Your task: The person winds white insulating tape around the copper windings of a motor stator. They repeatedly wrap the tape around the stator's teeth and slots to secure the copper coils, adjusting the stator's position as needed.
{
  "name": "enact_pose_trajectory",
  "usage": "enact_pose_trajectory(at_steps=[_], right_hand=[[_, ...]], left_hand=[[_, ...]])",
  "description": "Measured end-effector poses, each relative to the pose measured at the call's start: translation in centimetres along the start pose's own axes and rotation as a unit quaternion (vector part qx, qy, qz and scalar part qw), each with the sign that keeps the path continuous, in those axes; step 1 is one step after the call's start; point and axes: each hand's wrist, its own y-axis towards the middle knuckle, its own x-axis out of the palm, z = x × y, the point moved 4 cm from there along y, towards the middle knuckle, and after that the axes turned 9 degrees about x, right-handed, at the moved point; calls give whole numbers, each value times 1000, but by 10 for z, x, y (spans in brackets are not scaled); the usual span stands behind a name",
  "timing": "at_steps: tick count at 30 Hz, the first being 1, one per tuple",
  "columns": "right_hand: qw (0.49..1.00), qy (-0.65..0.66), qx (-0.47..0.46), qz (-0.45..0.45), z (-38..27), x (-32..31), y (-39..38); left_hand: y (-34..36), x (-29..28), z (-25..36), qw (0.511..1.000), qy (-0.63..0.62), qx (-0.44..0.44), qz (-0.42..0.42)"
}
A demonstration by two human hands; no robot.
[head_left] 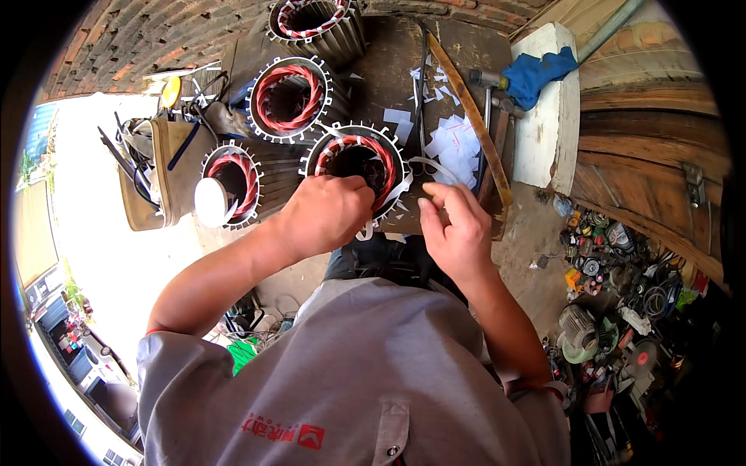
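Directly before me stands a motor stator (311, 163) with red windings inside and white insulation tabs round its rim. My left hand (334, 211) is closed at the near edge of its opening; what its fingers grip is hidden. To the right, my right hand (460, 229) is held off the stator, fingers curled, thumb and forefinger bent toward each other. A white tape (426, 161) runs from the stator's right side to the curled fingers of that hand. Another piece of white strip lies over the right of the rim, and a loop hangs below my left hand.
More stators with red windings stand on the dark table (381, 74): one at left (255, 190) with a white roll (211, 202), two behind. White paper pieces (453, 147), a wooden strip (466, 109) and a hammer (488, 78) lie right. A tool bin (175, 167) stands left; scrap parts (614, 295) cover the floor.
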Motion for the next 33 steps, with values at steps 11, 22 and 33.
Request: enact_pose_trajectory(at_steps=[11, 22, 33], right_hand=[[942, -87, -304, -113, 5, 5, 42], [835, 200, 255, -444, 29, 10, 38], [667, 649, 302, -206, 39, -40, 69]], left_hand=[[-7, 8, 7, 992, 68, 76, 73], [-5, 8, 7, 997, 23, 43, 61], [-3, 6, 7, 997, 9, 47, 66]])
